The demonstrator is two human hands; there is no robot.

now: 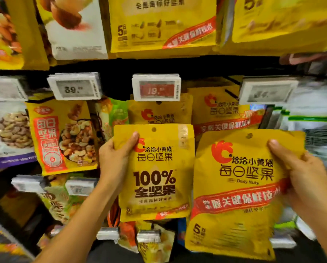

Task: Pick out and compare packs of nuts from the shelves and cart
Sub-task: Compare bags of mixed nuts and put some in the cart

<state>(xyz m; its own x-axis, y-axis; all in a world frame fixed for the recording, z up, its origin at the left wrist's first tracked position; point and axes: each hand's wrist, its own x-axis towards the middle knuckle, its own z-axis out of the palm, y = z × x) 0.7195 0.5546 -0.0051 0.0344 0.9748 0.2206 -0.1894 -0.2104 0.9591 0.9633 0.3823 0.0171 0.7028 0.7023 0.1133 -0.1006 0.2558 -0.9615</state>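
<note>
Two yellow packs of nuts are held up side by side in front of the shelves. My left hand (pixel 114 158) grips the left edge of the smaller pack (pixel 157 179), which reads "100%" in dark print, with the thumb across its front. My right hand (pixel 301 177) grips the right edge of the larger pack (pixel 234 202), marked "Daily Nuts" with a red banner, thumb on its front. Both packs face me upright and nearly touch at their inner edges.
Behind hang more nut packs on pegs: a yellow and red pack (pixel 62 137) at left, matching yellow packs (pixel 223 111) behind. Price tags read 39 (pixel 74 89) and 19 (pixel 156 90). Larger yellow bags (pixel 162 25) fill the row above.
</note>
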